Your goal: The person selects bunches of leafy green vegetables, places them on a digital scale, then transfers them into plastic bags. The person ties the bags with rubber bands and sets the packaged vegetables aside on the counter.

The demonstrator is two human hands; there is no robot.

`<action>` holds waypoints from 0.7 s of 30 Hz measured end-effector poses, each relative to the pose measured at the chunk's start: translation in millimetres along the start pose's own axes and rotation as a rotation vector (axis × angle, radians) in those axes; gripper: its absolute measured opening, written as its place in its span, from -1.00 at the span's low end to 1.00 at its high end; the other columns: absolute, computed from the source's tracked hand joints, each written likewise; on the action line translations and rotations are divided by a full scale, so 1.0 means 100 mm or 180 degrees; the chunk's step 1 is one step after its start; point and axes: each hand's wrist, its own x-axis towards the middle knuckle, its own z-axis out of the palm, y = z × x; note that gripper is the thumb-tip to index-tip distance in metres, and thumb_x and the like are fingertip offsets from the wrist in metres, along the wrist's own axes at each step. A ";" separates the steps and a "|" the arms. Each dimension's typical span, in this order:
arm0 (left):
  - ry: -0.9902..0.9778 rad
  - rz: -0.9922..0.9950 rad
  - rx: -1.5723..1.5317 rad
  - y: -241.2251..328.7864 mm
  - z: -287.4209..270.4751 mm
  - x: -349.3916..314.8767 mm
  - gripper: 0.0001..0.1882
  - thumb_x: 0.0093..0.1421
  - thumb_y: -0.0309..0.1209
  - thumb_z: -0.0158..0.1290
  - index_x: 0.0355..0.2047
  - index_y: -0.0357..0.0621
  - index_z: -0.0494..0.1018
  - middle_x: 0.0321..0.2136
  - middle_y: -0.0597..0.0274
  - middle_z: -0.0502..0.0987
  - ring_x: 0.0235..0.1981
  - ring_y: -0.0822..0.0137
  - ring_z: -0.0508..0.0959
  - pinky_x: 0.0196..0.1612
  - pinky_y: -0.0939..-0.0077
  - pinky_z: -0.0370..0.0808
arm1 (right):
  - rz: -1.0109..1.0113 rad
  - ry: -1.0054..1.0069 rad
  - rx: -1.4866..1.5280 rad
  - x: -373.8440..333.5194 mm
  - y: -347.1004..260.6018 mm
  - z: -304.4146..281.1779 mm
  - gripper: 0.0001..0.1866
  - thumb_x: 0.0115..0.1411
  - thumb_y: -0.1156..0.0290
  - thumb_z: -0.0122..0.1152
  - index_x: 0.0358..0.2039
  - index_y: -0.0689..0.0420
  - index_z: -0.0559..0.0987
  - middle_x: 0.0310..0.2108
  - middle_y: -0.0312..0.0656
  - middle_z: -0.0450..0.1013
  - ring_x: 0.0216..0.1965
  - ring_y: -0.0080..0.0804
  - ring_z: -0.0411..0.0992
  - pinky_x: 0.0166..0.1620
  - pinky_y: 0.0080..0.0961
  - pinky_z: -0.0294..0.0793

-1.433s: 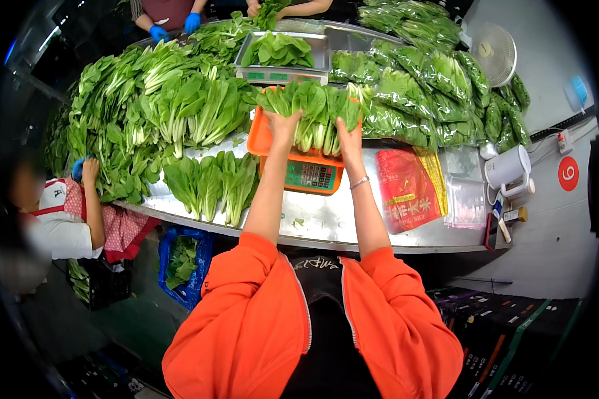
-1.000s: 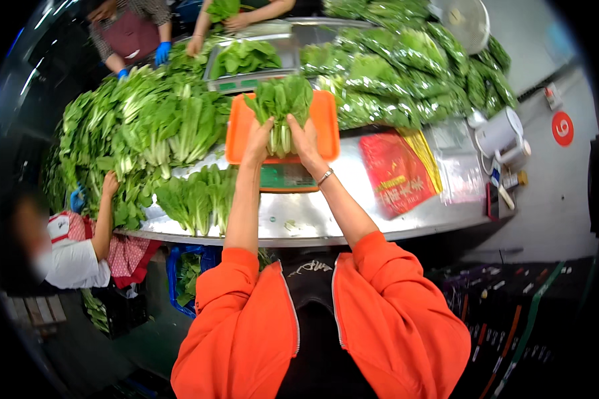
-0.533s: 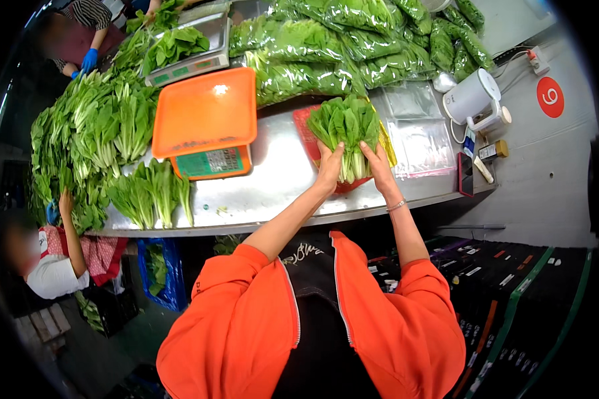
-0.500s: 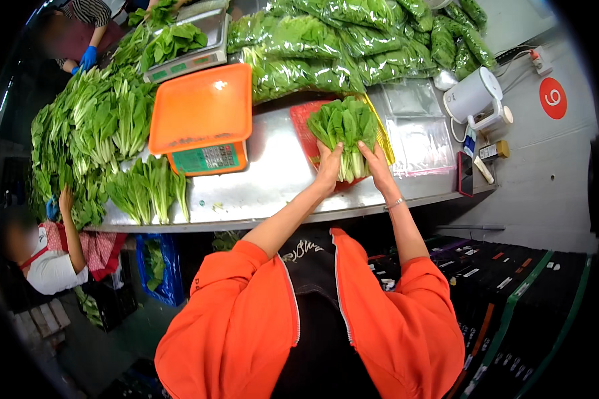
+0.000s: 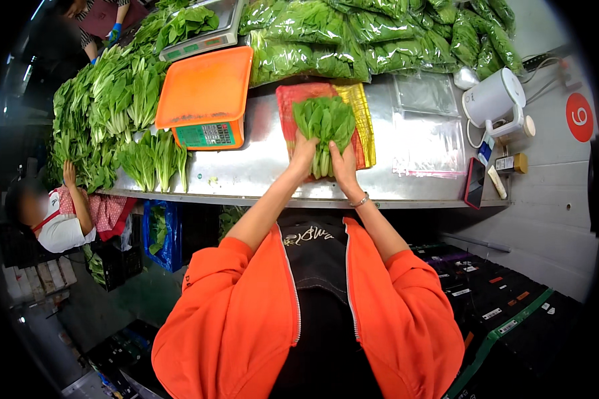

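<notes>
A bunch of leafy greens [image 5: 323,120] with pale stems toward me is held between both my hands over a red and yellow woven mat [image 5: 367,136]. My left hand [image 5: 303,154] is wrapped round its left side, near the stem ends. From the right, my right hand [image 5: 343,166] closes on the stems, its thumb against them. The leaves fan out away from me. Whether the bunch rests fully on the mat is hidden by the leaves and hands.
Left of the mat stands an orange scale [image 5: 206,86], with loose greens [image 5: 106,110] heaped beyond it. Bagged greens [image 5: 319,30] line the back. Clear plastic bags [image 5: 427,141], a white kettle [image 5: 491,100] and a phone [image 5: 474,183] lie rightward. Two co-workers are at the left.
The greens and the mat have shifted left, away from the plastic bags and nearer the orange scale. More of the mat shows. Both hands still hold the bunch.
</notes>
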 end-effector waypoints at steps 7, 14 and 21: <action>-0.0154 0.0072 -0.0586 0.02 0.05 -0.37 -0.23 0.05 -0.39 0.04 0.20 -0.22 -0.10 0.08 0.00 0.16 0.10 0.19 0.24 0.12 0.38 0.24 | 0.0074 0.0042 -0.0548 -0.13 0.06 0.04 -0.61 0.20 0.33 -0.04 -0.04 0.33 0.36 -0.07 0.20 0.32 -0.03 0.09 0.28 0.03 -0.18 0.22; -0.0022 0.0767 0.3214 -0.07 -0.35 0.10 0.34 -0.41 0.08 0.36 0.23 -0.30 -0.16 0.15 -0.14 0.11 0.20 -0.05 0.13 0.18 -0.07 0.08 | 0.0015 -0.0053 0.0026 -0.28 0.19 0.53 -0.69 0.26 0.34 -0.11 -0.12 0.32 0.38 -0.09 -0.07 0.37 -0.19 -0.34 0.42 -0.13 -0.45 0.42; -0.0291 0.0816 0.3194 -0.29 -0.56 0.58 0.39 -0.48 0.23 0.32 0.22 -0.32 -0.11 0.12 -0.20 0.18 0.15 -0.16 0.21 0.13 -0.32 0.08 | 0.2249 -0.1450 0.2478 -0.05 -0.51 0.15 -0.51 0.24 0.14 -0.06 0.10 0.15 0.28 0.07 -0.19 0.29 0.09 -0.33 0.26 0.11 -0.20 0.28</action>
